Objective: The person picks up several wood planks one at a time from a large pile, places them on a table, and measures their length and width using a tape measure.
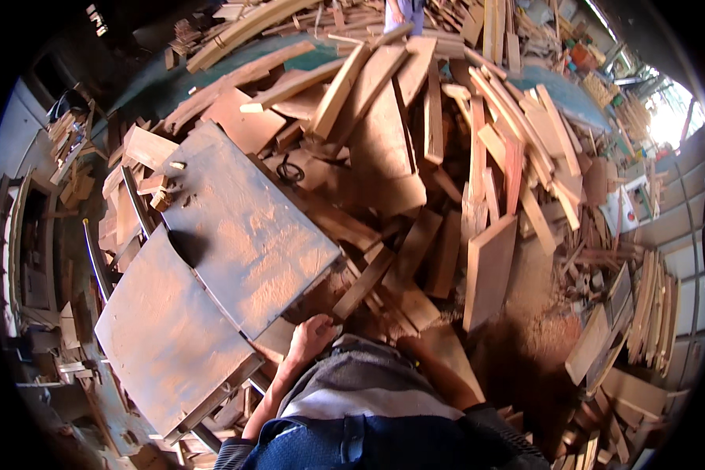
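My left hand point(312, 337) is at my waist, fingers curled, beside the near corner of a grey metal machine table point(243, 211). Whatever those fingers hold, if anything, is hidden from view. On the other side of my waist, my right hand point(412, 349) sits in shadow, and its fingers do not show clearly. The table has two flat plates divided by a dark slot, both smeared with sawdust. Just beyond my left hand a short wooden block point(364, 283) lies slanting among the offcuts.
A large heap of boards point(384, 117) spreads ahead of me. An upright plank point(489, 270) stands at the front right. More boards point(652, 313) lean near the right wall. Another person point(404, 16) stands at the far side. Wood scraps and sawdust cover much of the floor.
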Motion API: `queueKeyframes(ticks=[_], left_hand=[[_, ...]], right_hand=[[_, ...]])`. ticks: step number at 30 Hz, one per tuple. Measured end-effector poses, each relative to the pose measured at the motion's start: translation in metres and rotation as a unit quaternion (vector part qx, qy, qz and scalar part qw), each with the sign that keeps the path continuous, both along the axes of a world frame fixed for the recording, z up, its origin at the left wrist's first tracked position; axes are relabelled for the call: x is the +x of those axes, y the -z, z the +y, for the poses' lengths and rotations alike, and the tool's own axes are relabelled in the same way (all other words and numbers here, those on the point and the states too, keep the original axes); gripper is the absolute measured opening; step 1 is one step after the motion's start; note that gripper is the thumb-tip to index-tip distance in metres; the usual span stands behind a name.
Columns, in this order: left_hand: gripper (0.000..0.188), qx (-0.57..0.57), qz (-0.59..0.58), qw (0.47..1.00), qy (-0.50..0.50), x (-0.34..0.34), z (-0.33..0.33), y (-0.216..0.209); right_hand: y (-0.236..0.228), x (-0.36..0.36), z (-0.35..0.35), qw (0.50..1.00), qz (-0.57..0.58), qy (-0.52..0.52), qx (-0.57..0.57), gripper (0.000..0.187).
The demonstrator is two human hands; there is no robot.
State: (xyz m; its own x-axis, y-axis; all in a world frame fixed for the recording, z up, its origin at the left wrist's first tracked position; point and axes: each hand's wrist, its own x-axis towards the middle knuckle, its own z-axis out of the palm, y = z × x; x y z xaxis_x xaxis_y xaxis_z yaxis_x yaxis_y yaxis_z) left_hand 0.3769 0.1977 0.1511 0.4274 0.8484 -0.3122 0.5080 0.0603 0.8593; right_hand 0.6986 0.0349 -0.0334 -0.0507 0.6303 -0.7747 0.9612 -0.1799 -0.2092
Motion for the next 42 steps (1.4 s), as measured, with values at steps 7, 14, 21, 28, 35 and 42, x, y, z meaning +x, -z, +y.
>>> queueKeyframes(ticks=[7,14,21,28,35,42], left_hand=[[0.037,-0.012,-0.01,1.0,0.023,-0.008,0.002,0.011],[0.035,-0.03,-0.014,0.997,0.065,-0.003,0.015,0.009],[0.036,-0.024,-0.032,0.995,0.095,0.004,0.033,0.003],[0.033,-0.01,-0.061,0.988,0.144,0.024,0.052,0.004],[0.032,0.007,-0.076,0.982,0.173,0.041,0.078,-0.007],[0.024,0.107,-0.006,0.987,0.121,0.073,0.137,0.041]], right_hand=[[-0.002,-0.014,0.001,0.999,-0.02,0.042,0.001,0.029],[-0.013,-0.023,-0.015,0.998,0.03,0.052,-0.02,0.026],[-0.024,-0.043,-0.018,0.988,0.028,0.136,-0.061,0.032],[0.003,-0.036,-0.043,0.958,-0.008,0.277,-0.077,0.039],[-0.015,0.001,-0.058,0.893,0.158,0.359,0.222,0.019],[-0.143,0.004,0.03,0.694,0.11,0.569,0.427,0.021]])
